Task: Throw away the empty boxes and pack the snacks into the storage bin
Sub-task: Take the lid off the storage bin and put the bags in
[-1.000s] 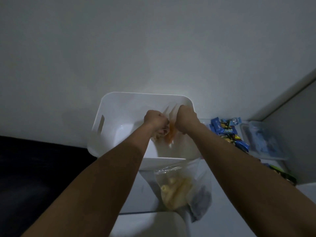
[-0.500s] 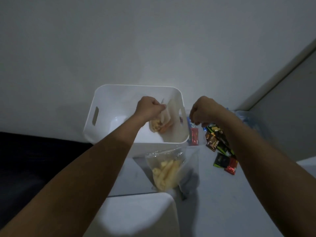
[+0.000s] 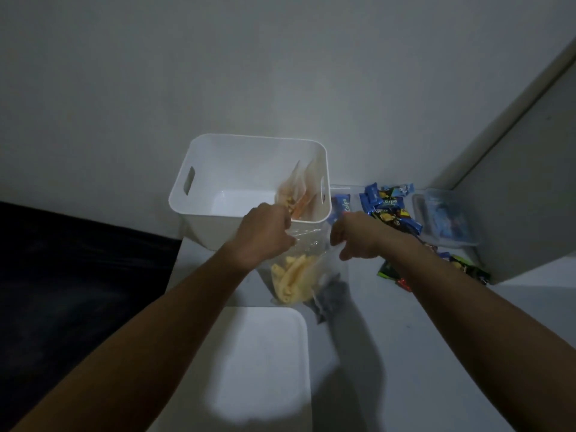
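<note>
A: White bin at the back of the surface, against the wall, upright, open top. One clear bag with orange and yellow snacks leans inside it, against the right wall.

B: Hands?

A: Left hand has its fingers curled, pinching the top left edge of a second clear bag. Right hand has its fingers curled down on the top right edge of the same bag. Both grip it.

B: Where's that bag?

A: Just in front of the bin, outside it, between the two hands. Pale yellow sticks inside. Can't tell if its bottom touches the surface.

B: Other snacks?

A: Blue packets on the surface right of the bin, dark packets among them. More dark packets nearer, partly hidden by the right forearm. Print too small to read.

B: Anything else?

A: Clear tub at far right with something blue inside, blurred. White lid, flat, near edge of the surface, below the held bag. Dark area at left, too dim to tell.
</note>
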